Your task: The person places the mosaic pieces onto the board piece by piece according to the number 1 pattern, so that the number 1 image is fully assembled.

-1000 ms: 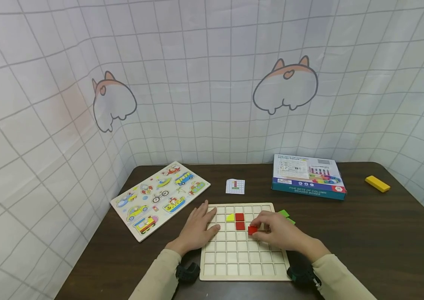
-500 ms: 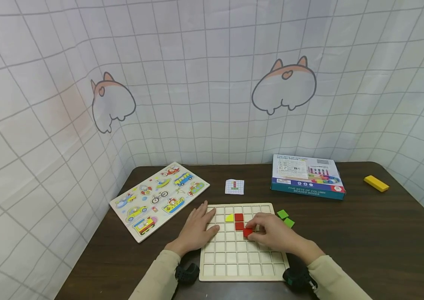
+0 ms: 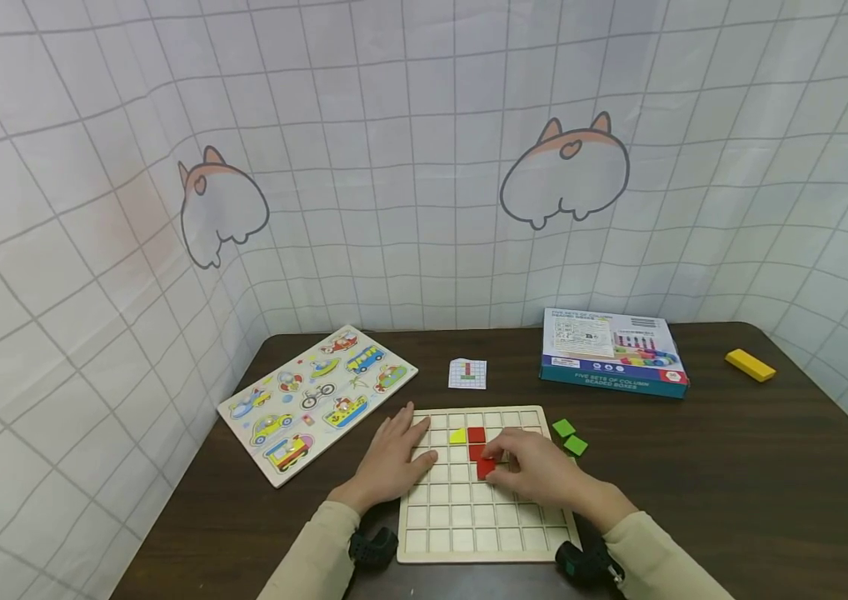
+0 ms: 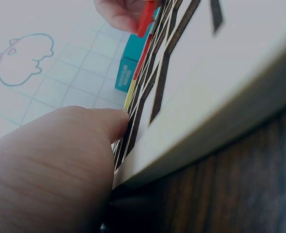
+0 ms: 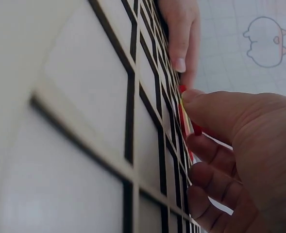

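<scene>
A pale wooden grid board (image 3: pixel 461 540) lies flat on the dark table. My left hand (image 3: pixel 392 458) rests on the board's left edge, fingers extended. With thumb and fingers my right hand (image 3: pixel 536 468) pinches a red square tile (image 3: pixel 485 469) over the middle of the grid; the left wrist view shows the tile (image 4: pixel 146 19) held tilted. Just above it, two red squares (image 3: pixel 476 435) sit one behind the other in the grid, the nearer one partly covered by my fingers. Left of them is a yellow piece (image 3: pixel 457 436) with a slanted edge.
Two green tiles (image 3: pixel 576 446) lie on the table (image 3: pixel 754 467) by the board's right edge. Behind the board is a small gridded card (image 3: pixel 467 380) with a coloured figure. A vehicle puzzle board (image 3: pixel 296 433) is at left, a boxed set (image 3: pixel 611 383) and yellow block (image 3: pixel 750 365) at right.
My right hand has moved left with the red tile, bringing it in line below the two red squares. The green tiles have come into fuller view. My left hand stays put.
</scene>
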Demonstrator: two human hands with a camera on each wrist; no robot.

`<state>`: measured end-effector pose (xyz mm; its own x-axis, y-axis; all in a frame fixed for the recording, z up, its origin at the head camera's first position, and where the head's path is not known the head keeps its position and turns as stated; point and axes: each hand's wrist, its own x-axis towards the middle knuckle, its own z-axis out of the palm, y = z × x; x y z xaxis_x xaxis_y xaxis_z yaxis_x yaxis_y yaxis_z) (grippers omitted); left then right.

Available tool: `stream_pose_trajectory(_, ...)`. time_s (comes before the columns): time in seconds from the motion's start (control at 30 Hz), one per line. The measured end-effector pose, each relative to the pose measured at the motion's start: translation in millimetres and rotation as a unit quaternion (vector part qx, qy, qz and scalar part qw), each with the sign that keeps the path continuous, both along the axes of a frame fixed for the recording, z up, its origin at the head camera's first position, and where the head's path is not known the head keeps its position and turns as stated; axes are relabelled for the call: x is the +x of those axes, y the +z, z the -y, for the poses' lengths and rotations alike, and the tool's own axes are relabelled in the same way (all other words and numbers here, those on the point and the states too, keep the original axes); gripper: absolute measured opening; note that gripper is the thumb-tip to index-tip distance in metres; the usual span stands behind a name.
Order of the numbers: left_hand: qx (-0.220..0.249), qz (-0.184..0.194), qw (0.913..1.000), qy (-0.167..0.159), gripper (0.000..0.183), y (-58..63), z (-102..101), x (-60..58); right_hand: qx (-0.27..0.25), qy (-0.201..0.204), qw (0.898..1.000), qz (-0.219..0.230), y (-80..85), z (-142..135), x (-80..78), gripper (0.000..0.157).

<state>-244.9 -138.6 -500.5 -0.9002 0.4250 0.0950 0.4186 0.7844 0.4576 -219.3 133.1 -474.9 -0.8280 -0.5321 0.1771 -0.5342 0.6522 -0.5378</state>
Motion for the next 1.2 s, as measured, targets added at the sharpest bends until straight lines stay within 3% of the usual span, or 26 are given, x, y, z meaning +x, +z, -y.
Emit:
stream_pose_trajectory(0.87,-0.004,0.0,1.0,-0.002,0.062,0.2,-0.1,1.0,0.011,-0.004,1.0,-0.024,-3.2,10.6,3.8,0.016)
stream_pose_trajectory(1.2,0.0,0.004,1.0,-0.001,0.061,0.7,0.7,1.4,0.011,0.001,1.0,-0.025,-2.3,10.7,3.4,0.022)
